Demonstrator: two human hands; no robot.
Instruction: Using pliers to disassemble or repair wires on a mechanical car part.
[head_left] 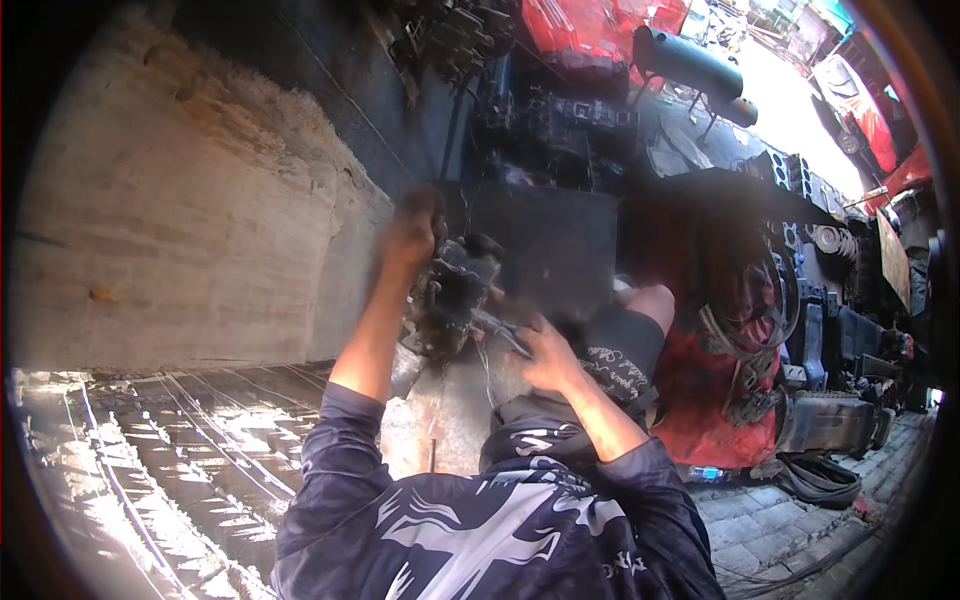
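A dark, greasy metal machine part (450,290) sits between my hands, with thin wires near it. My left hand (410,238) is closed at its upper left edge; the fingers are dark and blurred, so what they grip cannot be made out. From the right, my right hand (550,358) is wrapped round a pair of pliers (508,334) with a bright metal end and a dark handle. The tip of the pliers points at the lower right side of the part. Where exactly it touches is too blurred to tell.
A rough concrete wall (200,220) rises close on the left. Beyond the part lies a dark flat panel (545,240). Red sheeting (715,400) with coiled hoses (750,330) is on the right, beside several engine parts. A cylindrical tank (688,62) stands at the far right.
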